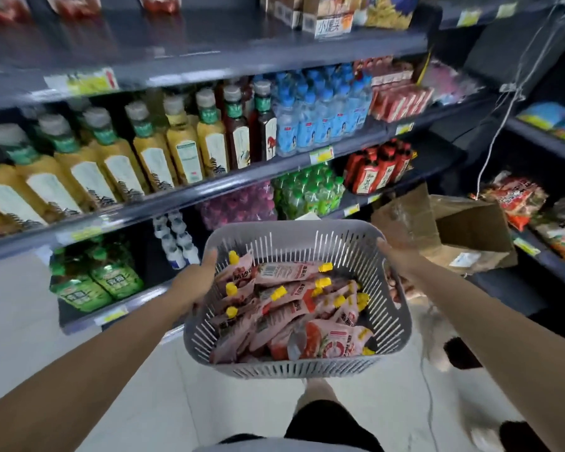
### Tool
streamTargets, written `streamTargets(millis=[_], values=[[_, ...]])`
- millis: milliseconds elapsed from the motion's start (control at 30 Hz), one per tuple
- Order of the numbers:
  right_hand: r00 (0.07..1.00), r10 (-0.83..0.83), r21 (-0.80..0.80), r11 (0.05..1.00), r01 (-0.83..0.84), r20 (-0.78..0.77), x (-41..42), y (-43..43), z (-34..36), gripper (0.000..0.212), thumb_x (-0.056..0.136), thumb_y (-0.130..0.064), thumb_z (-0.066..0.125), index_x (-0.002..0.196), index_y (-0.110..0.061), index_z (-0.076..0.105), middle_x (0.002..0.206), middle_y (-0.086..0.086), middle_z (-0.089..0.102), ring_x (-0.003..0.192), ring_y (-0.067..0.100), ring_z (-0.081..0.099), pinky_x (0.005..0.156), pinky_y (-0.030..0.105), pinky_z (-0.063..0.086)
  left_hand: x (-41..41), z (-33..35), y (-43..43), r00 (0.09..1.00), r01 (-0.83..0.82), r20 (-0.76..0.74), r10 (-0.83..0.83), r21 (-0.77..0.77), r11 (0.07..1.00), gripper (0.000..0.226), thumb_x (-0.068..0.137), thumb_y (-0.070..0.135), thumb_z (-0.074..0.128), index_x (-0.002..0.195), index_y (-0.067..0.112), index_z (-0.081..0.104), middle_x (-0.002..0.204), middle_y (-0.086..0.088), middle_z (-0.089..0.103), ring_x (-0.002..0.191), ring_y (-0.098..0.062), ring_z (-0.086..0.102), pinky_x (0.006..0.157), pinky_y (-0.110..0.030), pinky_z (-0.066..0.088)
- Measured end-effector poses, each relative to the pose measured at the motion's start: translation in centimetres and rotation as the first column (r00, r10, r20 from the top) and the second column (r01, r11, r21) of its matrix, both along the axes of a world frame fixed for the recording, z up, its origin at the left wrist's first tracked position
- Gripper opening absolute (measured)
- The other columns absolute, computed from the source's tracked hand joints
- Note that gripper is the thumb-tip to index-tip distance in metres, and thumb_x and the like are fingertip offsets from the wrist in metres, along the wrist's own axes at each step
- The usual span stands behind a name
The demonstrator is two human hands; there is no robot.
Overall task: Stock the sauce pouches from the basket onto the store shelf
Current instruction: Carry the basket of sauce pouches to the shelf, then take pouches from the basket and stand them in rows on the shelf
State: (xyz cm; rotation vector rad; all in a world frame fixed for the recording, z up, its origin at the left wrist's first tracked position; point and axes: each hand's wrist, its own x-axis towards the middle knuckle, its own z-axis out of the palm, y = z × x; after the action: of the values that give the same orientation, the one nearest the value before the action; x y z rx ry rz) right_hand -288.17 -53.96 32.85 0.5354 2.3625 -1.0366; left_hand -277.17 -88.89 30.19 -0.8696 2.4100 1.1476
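Note:
A grey slotted plastic basket [291, 233] hangs in front of me above the floor. It holds several pink and red sauce pouches [294, 308] with yellow caps, piled loosely. My left hand [194, 278] grips the basket's left wall, and my right hand [400, 256] grips its right wall, fingers curled round the rim. The store shelf unit [190, 197] with dark grey boards stands ahead and to the left, stocked with drinks.
Yellow tea bottles [150, 154], blue water bottles [320, 115] and red bottles [377, 168] fill the shelves. Green bottle packs [95, 282] sit on the lowest board. An open cardboard box [450, 226] lies on the floor ahead right. Snack bags [516, 197] fill the right-hand shelf.

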Motion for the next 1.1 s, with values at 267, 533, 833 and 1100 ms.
streamTargets(millis=[267, 533, 833, 1100], values=[[0.967, 0.207, -0.047, 0.978, -0.202, 0.149, -20.1, -2.3, -3.2, 0.066, 0.084, -0.074, 0.034, 0.076, -0.01, 0.047, 0.082, 0.017, 0.056, 0.079, 0.032, 0.06, 0.068, 0.035, 0.052, -12.3, -3.0, 1.1, 0.966, -0.252, 0.064, 0.249, 0.029, 0.967, 0.063, 0.075, 0.078, 0.019, 0.06, 0.02, 0.039, 0.057, -0.001, 0.037, 0.054, -0.015, 0.04, 0.054, -0.031, 0.028], [0.91, 0.365, 0.04, 0.924, -0.38, 0.195, -33.0, -5.1, -4.7, 0.083, 0.08, -0.081, 0.019, 0.057, -0.007, 0.049, 0.063, 0.017, 0.053, 0.064, 0.029, 0.057, 0.07, 0.039, 0.048, -19.9, -4.7, 2.2, 0.9, -0.429, 0.138, 0.413, 0.12, 0.895, 0.078, 0.075, 0.079, 0.024, 0.049, 0.008, 0.042, 0.035, -0.005, 0.043, 0.037, -0.02, 0.044, 0.049, -0.027, 0.036], [0.897, 0.408, 0.016, 0.909, -0.417, 0.172, -37.2, -4.7, -8.6, 0.113, 0.066, -0.091, 0.023, 0.11, 0.004, 0.064, 0.105, 0.025, 0.069, 0.095, 0.04, 0.067, 0.085, 0.046, 0.054, -22.3, -6.4, 2.4, 0.786, -0.613, 0.182, 0.591, 0.113, 0.782, 0.072, 0.089, 0.068, 0.031, 0.053, 0.008, 0.045, 0.045, -0.008, 0.048, 0.044, -0.022, 0.048, 0.052, -0.028, 0.039], [0.846, 0.33, 0.043, 0.923, -0.381, 0.419, -36.9, -5.5, -8.5, 0.096, 0.085, -0.077, 0.014, 0.054, 0.002, 0.059, 0.043, 0.011, 0.048, 0.036, 0.021, 0.047, 0.042, 0.024, 0.043, -22.3, -6.9, 2.5, 0.77, -0.634, 0.193, 0.608, 0.122, 0.764, 0.059, 0.095, 0.057, 0.035, 0.059, 0.012, 0.051, 0.049, -0.008, 0.054, 0.049, -0.023, 0.053, 0.053, -0.029, 0.042]])
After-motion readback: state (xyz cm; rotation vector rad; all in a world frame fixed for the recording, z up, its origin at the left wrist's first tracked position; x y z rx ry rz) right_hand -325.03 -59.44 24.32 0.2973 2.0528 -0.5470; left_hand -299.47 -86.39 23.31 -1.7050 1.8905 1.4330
